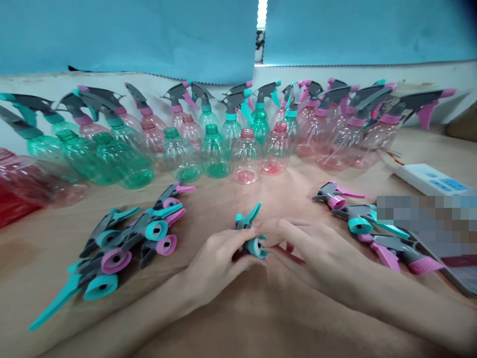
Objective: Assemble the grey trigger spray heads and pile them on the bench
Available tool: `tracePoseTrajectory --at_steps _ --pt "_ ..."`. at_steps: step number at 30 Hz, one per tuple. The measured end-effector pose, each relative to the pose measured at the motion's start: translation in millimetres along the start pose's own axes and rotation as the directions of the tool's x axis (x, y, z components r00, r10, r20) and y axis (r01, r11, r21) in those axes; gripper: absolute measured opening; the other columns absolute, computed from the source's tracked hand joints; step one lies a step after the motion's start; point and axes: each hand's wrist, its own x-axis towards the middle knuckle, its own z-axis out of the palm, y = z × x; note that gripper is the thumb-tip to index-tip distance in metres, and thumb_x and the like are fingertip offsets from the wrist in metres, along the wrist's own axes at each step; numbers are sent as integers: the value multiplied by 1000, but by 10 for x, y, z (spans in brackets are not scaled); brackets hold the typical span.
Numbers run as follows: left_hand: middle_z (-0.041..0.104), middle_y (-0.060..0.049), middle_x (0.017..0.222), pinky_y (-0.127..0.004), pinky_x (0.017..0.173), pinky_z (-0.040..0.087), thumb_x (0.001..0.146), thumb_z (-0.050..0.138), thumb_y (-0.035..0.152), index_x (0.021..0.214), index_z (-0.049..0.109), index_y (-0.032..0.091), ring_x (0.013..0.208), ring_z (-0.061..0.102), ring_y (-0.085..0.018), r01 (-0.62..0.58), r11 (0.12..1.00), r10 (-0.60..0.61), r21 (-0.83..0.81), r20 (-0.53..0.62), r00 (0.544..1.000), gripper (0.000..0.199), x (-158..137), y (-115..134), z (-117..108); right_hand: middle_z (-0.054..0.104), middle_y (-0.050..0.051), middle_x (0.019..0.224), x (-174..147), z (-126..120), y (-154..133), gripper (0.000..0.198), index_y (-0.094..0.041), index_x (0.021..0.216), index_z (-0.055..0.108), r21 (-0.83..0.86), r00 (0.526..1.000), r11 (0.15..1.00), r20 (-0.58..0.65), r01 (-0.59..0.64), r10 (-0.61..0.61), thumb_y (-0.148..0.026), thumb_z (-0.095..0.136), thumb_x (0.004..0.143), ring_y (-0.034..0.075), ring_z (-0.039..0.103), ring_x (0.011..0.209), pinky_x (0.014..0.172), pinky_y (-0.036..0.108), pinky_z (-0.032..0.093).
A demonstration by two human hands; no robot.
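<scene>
Left hand (219, 253) is clamped on a teal-and-grey spray head (250, 217), thumb below and fingers over the top, holding it above the middle of the desk (231, 323), its teal lever pointing up and toward the far edge! In comes the right hand (305, 243), fingertips right at the teal collar (262, 253); whether they're pinched together on it or just resting there, I can't tell. Over toward the desk's left edge, a heap of loose spray heads (128, 241), teal and pink collars all jumbled, levers sticking out every which way! Out toward the right edge, a smaller bunch of loose heads (354, 214), lying close together beside a white device (417, 175) with blue markings. Straight ahead of the hands, a row of open bottles (246, 161), green on the left, pink on the right, all upright with bare necks. And right behind them, lined up near the far edge by the wall (298, 73), a crowd of bottles with heads fitted (260, 124), pink and teal triggers everywhere!
</scene>
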Motion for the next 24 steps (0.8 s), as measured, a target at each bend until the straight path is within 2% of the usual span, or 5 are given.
tracePoseTrajectory --at_steps 3,8,13,19,24 --pt "66 0 75 -25 71 51 86 59 28 96 63 18 73 62 -15 -20 1000 20 7 34 999 15 4 11 -8 63 -2 80 9 5 -35 18 -23 101 50 43 1000 999 17 18 -19 -13 41 89 12 59 70 56 20 41" --pt "66 -1 75 -26 71 50 88 56 29 91 66 19 75 62 -15 -19 1000 17 17 75 997 15 6 30 -27 61 1 77 -4 44 -53 12 -21 92 50 36 1000 999 24 12 -13 -15 41 89 15 59 73 59 23 42" --pt "67 0 72 -24 64 51 86 60 32 99 65 18 64 61 -13 63 998 -63 -7 54 997 20 30 54 -17 65 -1 77 -9 69 -19 15 -21 97 49 -15 997 1000 -76 21 -22 -12 46 86 12 58 62 54 21 41" --pt "68 1 75 -22 59 49 85 61 33 111 60 18 57 60 -11 49 998 -49 -30 16 999 29 23 53 -7 67 1 82 -54 18 -4 12 -22 87 42 -74 997 995 9 -72 73 -14 50 85 15 61 62 50 24 39" --pt "66 2 71 -21 60 48 80 67 24 109 61 17 60 60 -12 83 996 -83 19 -2 997 30 7 25 -14 62 -2 69 -55 19 -16 13 -22 92 44 -137 999 991 -35 -8 4 -13 49 85 15 58 57 45 23 33"
